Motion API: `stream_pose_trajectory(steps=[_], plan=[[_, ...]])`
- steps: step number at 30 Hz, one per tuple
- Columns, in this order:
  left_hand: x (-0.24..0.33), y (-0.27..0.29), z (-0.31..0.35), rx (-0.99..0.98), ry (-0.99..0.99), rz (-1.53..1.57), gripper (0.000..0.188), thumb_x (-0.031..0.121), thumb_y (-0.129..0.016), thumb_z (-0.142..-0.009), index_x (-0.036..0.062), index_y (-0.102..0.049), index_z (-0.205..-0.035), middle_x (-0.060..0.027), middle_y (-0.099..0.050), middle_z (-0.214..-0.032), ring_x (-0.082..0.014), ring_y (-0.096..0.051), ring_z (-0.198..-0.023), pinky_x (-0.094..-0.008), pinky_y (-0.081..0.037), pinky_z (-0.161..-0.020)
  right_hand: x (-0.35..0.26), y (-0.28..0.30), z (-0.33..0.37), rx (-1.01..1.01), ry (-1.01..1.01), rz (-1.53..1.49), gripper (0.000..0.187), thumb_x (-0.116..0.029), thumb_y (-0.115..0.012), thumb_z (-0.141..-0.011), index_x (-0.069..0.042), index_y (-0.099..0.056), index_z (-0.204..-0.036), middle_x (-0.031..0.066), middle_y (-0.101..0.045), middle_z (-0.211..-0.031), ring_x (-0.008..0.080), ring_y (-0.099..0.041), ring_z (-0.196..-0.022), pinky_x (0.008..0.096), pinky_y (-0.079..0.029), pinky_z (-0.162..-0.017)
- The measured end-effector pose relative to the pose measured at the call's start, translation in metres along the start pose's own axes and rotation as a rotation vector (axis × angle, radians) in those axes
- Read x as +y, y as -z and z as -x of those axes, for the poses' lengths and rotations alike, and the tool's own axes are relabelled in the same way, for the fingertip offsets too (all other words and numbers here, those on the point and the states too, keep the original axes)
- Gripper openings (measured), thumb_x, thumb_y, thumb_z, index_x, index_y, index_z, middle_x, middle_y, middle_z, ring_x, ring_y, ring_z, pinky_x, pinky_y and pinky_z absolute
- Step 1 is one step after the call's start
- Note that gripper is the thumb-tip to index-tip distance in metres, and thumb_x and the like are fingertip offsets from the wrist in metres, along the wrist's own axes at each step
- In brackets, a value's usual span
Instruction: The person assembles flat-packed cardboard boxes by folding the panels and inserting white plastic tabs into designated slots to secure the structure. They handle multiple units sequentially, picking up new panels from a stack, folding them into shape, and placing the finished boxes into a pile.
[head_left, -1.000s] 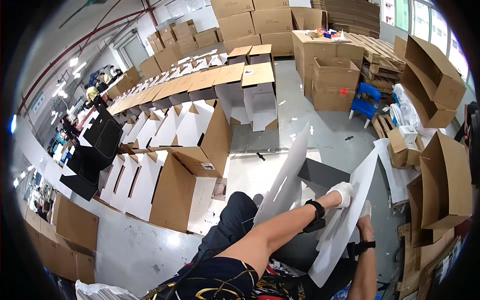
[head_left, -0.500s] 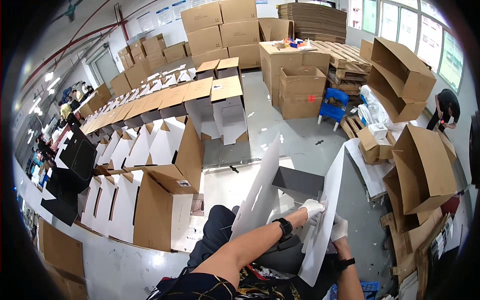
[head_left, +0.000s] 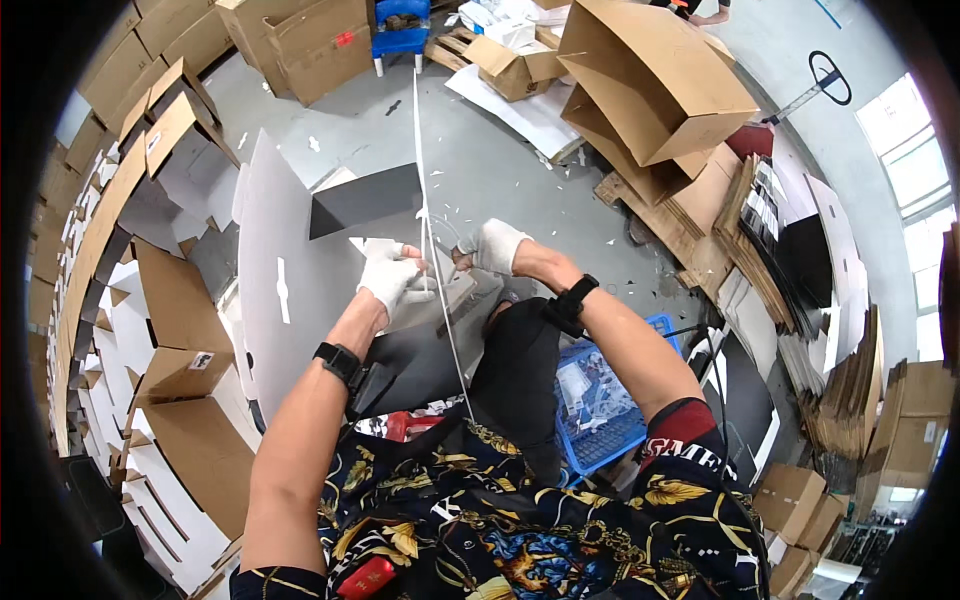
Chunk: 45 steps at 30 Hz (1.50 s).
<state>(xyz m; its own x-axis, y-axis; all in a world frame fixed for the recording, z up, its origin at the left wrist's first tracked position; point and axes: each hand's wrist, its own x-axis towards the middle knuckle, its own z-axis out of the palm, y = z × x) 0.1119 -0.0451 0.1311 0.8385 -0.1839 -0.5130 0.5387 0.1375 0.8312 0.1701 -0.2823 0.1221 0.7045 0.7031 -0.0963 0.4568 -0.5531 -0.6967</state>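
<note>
In front of me a large cardboard piece, white-grey with dark grey parts, stands folded up, with one broad panel (head_left: 275, 260) to the left. Another white panel (head_left: 419, 130) is seen almost edge-on between my hands. A dark grey flap (head_left: 370, 200) spans the far side between them. My left hand (head_left: 392, 275), in a white glove with bare fingertips, is inside the fold, fingers apart against the edge-on panel. Just outside that panel is my right hand (head_left: 493, 247), gloved likewise, its fingers pinched together. What they hold, if anything, is too small to make out.
A blue plastic basket (head_left: 600, 455) with small packets sits by my right leg. Large open cartons (head_left: 660, 80) and a wooden pallet (head_left: 650, 220) lie ahead right. Rows of part-folded boxes (head_left: 190, 370) line the left. White scraps litter the floor (head_left: 500, 140). A blue chair (head_left: 400, 40) stands far ahead.
My view has swung down and to the right. My right hand has come away from the panel's outer face and is now pinched beside its edge; my left hand stays inside the fold.
</note>
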Motion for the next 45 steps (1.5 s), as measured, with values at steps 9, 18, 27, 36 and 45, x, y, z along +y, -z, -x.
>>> stream_pose_trajectory(steps=[9,18,27,36,45], plan=[[-0.022,0.005,0.008,0.095,-0.055,0.025,0.007,0.002,-0.061,-0.093,0.0053,-0.067,-0.093,-0.0011,-0.065,-0.082,-0.0108,-0.063,-0.072,-0.0256,-0.054,-0.063,-0.009,-0.032,0.010,0.112,0.039,0.058,0.016,-0.022,-0.070,-0.087,-0.014,-0.074,-0.101,0.0156,-0.070,-0.086,0.0363,-0.067,-0.078,0.0426,-0.051,-0.070],[-0.028,0.004,0.009,0.109,0.012,0.130,0.015,0.005,-0.058,-0.097,-0.0001,-0.069,-0.106,-0.0076,-0.070,-0.092,-0.0176,-0.068,-0.076,-0.0294,-0.056,-0.063,-0.005,-0.026,0.020,0.151,-0.010,-0.003,0.017,-0.029,-0.073,-0.087,-0.019,-0.076,-0.100,0.0102,-0.072,-0.086,0.0313,-0.070,-0.082,0.0408,-0.053,-0.072],[-0.031,-0.001,0.011,0.273,0.016,0.144,0.019,0.015,-0.055,-0.101,0.0013,-0.067,-0.107,-0.0062,-0.067,-0.091,-0.0171,-0.066,-0.077,-0.0292,-0.055,-0.062,-0.021,-0.034,0.013,0.201,-0.079,0.030,0.012,-0.026,-0.068,-0.089,-0.018,-0.074,-0.097,0.0105,-0.071,-0.086,0.0335,-0.068,-0.080,0.0427,-0.053,-0.071],[-0.032,-0.017,0.016,0.297,-0.008,0.157,0.021,0.016,-0.053,-0.101,0.0006,-0.066,-0.108,-0.0065,-0.067,-0.093,-0.0177,-0.066,-0.078,-0.0297,-0.055,-0.062,-0.028,-0.033,0.013,0.199,-0.089,0.241,0.013,-0.021,-0.067,-0.087,-0.016,-0.074,-0.097,0.0119,-0.072,-0.087,0.0369,-0.070,-0.086,0.0443,-0.054,-0.074],[-0.063,0.032,-0.014,0.207,-0.315,-0.425,0.021,0.016,-0.055,-0.101,-0.0004,-0.067,-0.105,-0.0061,-0.067,-0.090,-0.0166,-0.066,-0.078,-0.0283,-0.053,-0.062,-0.014,-0.051,0.008,0.302,-0.075,0.098,0.013,-0.021,-0.070,-0.086,-0.016,-0.075,-0.097,0.0140,-0.071,-0.085,0.0373,-0.069,-0.082,0.0444,-0.053,-0.072]])
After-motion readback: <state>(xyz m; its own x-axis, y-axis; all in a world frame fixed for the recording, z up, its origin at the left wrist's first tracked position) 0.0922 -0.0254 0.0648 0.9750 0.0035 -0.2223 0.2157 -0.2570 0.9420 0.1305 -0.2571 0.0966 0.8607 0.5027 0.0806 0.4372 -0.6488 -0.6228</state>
